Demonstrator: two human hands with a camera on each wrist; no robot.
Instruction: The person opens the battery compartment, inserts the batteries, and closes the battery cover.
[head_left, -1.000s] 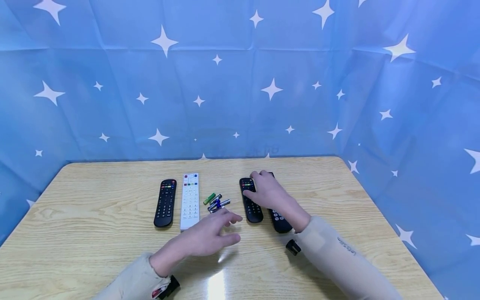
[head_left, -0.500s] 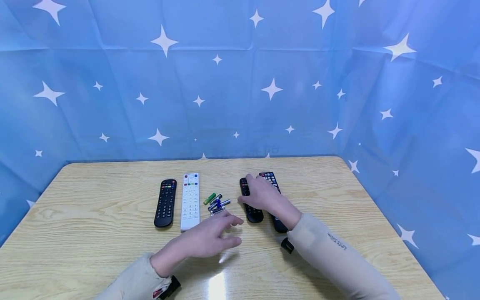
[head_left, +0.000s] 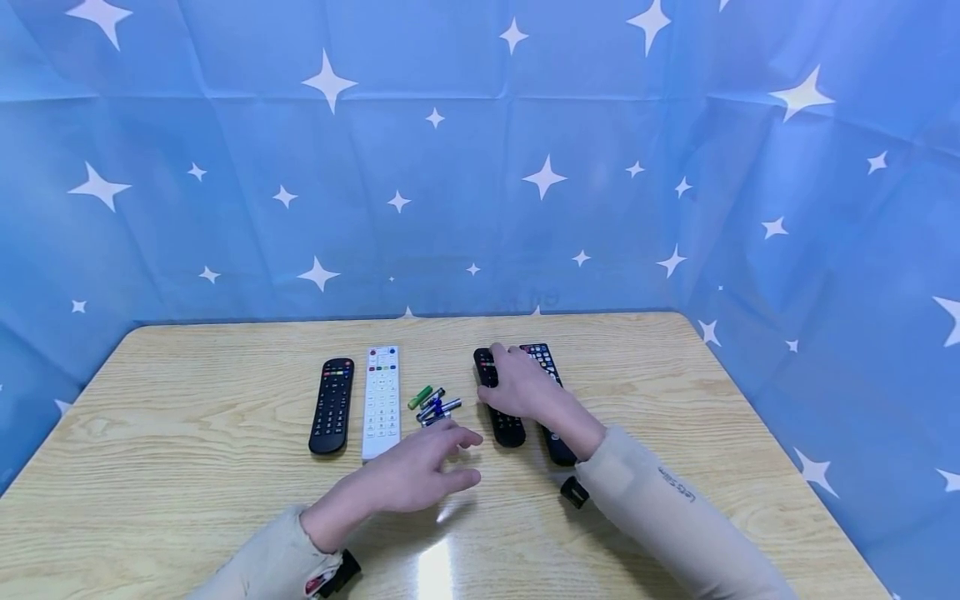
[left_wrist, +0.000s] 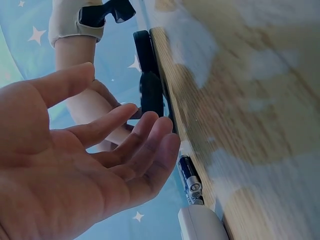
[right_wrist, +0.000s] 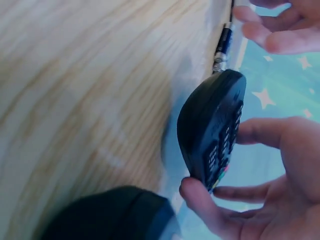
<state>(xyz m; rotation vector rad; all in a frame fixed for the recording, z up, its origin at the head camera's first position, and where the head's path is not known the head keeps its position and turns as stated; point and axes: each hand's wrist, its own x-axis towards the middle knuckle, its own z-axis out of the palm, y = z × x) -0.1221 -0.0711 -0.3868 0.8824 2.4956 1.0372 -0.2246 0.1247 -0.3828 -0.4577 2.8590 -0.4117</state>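
Note:
My right hand (head_left: 517, 385) grips a small black remote control (head_left: 507, 429) by its sides, across its upper half. In the right wrist view, fingertips and thumb pinch this black remote (right_wrist: 215, 125), with its buttons towards the palm. A longer black remote (head_left: 558, 450) lies just right of it, partly covered by the hand and wrist. My left hand (head_left: 420, 467) hovers over the table with loosely bent fingers and nothing in its palm, as the left wrist view shows. Several batteries (head_left: 450, 406), some silver-blue and some green, lie in a small pile beyond it.
A white remote (head_left: 381, 400) lies left of the batteries, its lower end near the left hand. Another black remote (head_left: 331, 408) lies further left. Everything stands on a wooden table (head_left: 187, 467), with a blue star-patterned cloth (head_left: 450, 167) behind it.
My right hand has moved left from between the two black remotes and taken hold of the smaller one. That remote has shifted slightly up and left. The left hand has barely moved.

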